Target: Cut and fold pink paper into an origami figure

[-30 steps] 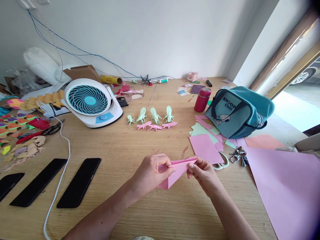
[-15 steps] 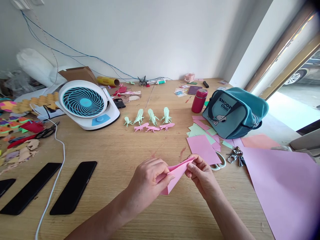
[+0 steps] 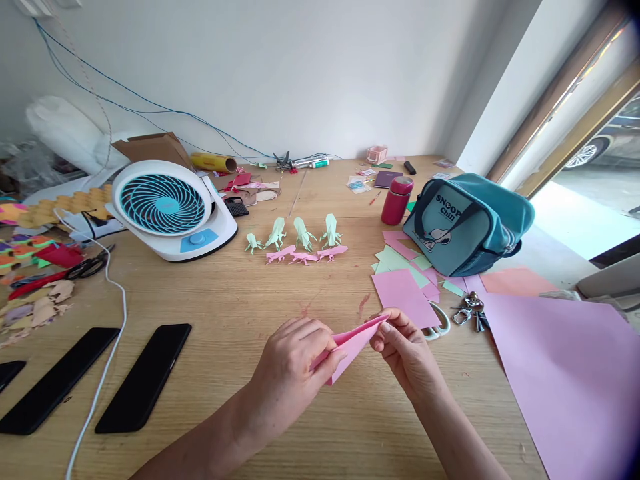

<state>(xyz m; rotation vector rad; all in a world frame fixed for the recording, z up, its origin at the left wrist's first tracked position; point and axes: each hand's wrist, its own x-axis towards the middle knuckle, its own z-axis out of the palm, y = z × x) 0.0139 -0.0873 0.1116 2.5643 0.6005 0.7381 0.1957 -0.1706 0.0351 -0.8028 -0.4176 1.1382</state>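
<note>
A folded sheet of pink paper (image 3: 354, 345) is held up over the wooden table between my two hands. My left hand (image 3: 300, 357) pinches its left part, thumb on the near face and fingers behind. At the upper right corner, my right hand (image 3: 403, 343) grips the paper between thumb and fingers. The top edge gapes slightly, showing two layers. Farther back stand several green paper figures (image 3: 303, 233), with pink paper figures (image 3: 303, 257) lying in front of them. Right of my hands lies a square of pink paper (image 3: 404, 298), partly over white-handled scissors (image 3: 441, 323).
A fan (image 3: 167, 207) stands at the left, with two black phones (image 3: 145, 377) and a white cable (image 3: 123, 313) nearer me. To the right are a red flask (image 3: 397, 200), a teal bag (image 3: 463, 223), keys (image 3: 471, 308) and a large pink sheet (image 3: 565, 373).
The pink paper is tilted slightly and its lower corner shows a little less below my left hand. Both hands keep their hold; the view has shifted slightly.
</note>
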